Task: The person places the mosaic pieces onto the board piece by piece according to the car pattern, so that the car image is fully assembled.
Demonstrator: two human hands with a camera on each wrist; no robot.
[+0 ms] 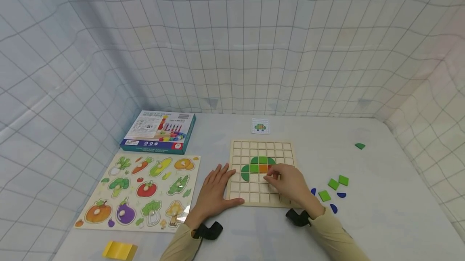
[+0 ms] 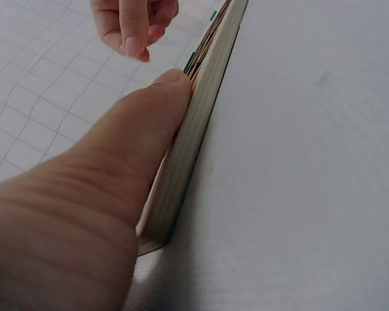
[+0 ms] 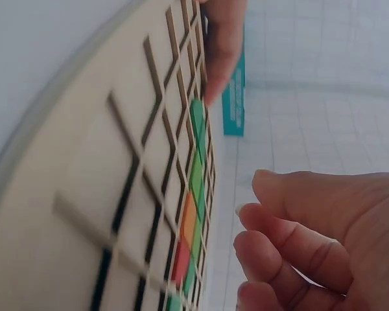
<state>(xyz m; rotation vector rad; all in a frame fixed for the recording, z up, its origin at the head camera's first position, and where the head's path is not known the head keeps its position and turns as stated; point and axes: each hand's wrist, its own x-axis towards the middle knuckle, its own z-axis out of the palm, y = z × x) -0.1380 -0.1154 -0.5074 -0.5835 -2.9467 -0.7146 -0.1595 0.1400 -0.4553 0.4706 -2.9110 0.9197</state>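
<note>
A wooden grid board [image 1: 250, 199] lies flat, with green, orange and red tiles set in several of its cells. My left hand [image 1: 214, 190] rests on the board's left side, fingers spread, the thumb along the near edge. In the left wrist view that thumb [image 2: 142, 113] presses against the board's edge [image 2: 198, 139]. Over the right half of the board hovers my right hand [image 1: 288, 182], beside the red tile [image 3: 181, 260] and the orange tile [image 1: 263, 168]. Its fingers [image 3: 259, 253] are loosely bent, and nothing shows between thumb and fingertips.
Several light green squares [image 1: 333, 184] and dark blue half-rounds [image 1: 333, 208] lie right of the board, with a dark green quarter piece [image 1: 360, 146] farther off. A pattern card [image 1: 260, 126] lies behind the board. Leftward are a vegetable puzzle [image 1: 145, 202], a box [image 1: 160, 132] and a yellow block [image 1: 120, 250].
</note>
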